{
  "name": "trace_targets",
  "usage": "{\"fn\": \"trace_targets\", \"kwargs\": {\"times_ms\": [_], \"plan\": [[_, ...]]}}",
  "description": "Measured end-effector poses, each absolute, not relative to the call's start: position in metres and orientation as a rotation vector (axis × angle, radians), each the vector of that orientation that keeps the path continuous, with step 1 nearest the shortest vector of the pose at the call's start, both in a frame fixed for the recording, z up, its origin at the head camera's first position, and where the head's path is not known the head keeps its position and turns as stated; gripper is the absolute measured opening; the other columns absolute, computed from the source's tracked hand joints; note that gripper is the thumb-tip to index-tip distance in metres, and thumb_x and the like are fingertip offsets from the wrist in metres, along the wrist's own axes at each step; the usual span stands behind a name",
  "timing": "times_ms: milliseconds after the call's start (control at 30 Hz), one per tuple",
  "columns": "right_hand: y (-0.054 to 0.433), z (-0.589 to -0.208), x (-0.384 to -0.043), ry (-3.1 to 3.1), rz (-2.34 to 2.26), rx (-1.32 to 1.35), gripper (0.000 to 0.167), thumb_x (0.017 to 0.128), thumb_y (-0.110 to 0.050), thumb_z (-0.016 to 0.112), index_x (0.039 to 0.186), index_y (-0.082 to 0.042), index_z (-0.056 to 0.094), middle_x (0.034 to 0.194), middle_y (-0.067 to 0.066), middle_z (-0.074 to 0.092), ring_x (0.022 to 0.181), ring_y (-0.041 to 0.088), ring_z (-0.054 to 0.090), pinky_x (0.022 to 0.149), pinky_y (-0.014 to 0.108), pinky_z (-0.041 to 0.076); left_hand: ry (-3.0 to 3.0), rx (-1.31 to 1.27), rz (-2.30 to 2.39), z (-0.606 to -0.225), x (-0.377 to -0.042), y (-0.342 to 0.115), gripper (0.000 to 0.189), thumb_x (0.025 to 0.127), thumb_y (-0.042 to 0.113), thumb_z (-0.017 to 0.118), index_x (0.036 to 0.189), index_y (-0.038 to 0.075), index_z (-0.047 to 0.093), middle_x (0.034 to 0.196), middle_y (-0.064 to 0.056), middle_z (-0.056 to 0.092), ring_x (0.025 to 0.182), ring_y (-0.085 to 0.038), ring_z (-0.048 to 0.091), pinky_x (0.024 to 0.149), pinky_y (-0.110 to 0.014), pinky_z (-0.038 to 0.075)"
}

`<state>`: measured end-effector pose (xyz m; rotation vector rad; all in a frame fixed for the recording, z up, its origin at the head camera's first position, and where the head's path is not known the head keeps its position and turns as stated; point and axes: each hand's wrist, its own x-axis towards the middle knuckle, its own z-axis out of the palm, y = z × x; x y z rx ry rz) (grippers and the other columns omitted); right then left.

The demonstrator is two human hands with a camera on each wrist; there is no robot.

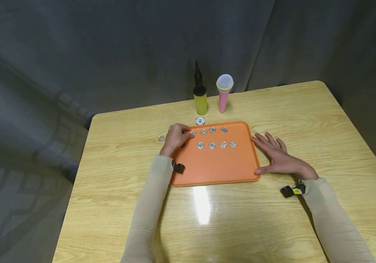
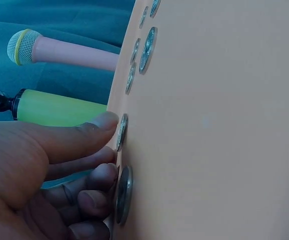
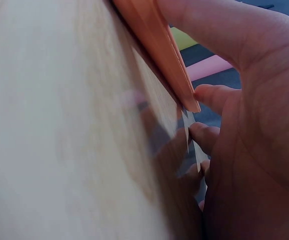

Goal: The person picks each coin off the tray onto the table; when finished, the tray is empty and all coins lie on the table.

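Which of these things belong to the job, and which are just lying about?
Likely in the job:
orange rectangular tray
round silvery discs on it
similar silvery disc beside the tray

Likely just lying about:
yellow-green cylindrical pump with black nozzle
pink, mesh-headed microphone
round white patterned chip

The left hand point(image 2: 34, 165) pinches a silvery coin point(image 2: 122, 131) on the tray point(image 2: 209, 125), near a darker disc point(image 2: 126, 195).

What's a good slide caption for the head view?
Left hand touching a silvery disc on an orange tray, right hand at the tray's edge; pink microphone behind.
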<state>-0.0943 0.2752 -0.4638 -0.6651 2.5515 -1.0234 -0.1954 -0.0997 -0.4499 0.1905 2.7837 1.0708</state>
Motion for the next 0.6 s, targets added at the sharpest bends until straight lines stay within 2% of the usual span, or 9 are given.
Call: {"fn": "trace_targets", "kwargs": {"times_ms": [200, 467, 600], "plan": [[0.2754, -0.4639, -0.0941, 2.551, -1.018, -0.666, 0.114, 0.075, -0.041, 0.084, 0.161, -0.014, 0.016, 0.168, 0.025, 0.004, 0.153, 0.048, -0.016, 0.113, 0.072, -0.012, 2.789, 0.221, 1.058, -0.4506, -0.1957, -0.098, 0.025, 0.088, 0.017, 0.077, 0.109, 0.005, 0.076, 0.091, -0.012, 0.074, 0.06, -0.012, 0.055, 0.055, -0.021, 0.042], [0.2747, -0.466, -0.0949, 2.552, -1.017, -0.666, 0.113, 0.076, -0.04, 0.084, 0.162, -0.013, 0.014, 0.168, 0.023, 0.002, 0.153, 0.048, -0.016, 0.113, 0.071, -0.013, 2.832, 0.256, 1.052, -0.4535, -0.1972, -0.0978, 0.017, 0.088, 0.014, 0.076, 0.103, 0.006, 0.078, 0.101, -0.012, 0.077, 0.073, -0.016, 0.06, 0.064, -0.025, 0.045], [0.2747, -0.4656, -0.0953, 2.548, -1.022, -0.663, 0.113, 0.077, -0.04, 0.083, 0.162, -0.013, 0.014, 0.168, 0.023, 0.002, 0.153, 0.048, -0.017, 0.113, 0.071, -0.014, 2.83, 0.253, 1.042, -0.453, -0.1987, -0.0969, 0.016, 0.088, 0.015, 0.077, 0.102, 0.005, 0.078, 0.092, -0.011, 0.076, 0.068, -0.016, 0.059, 0.061, -0.024, 0.045]]}}
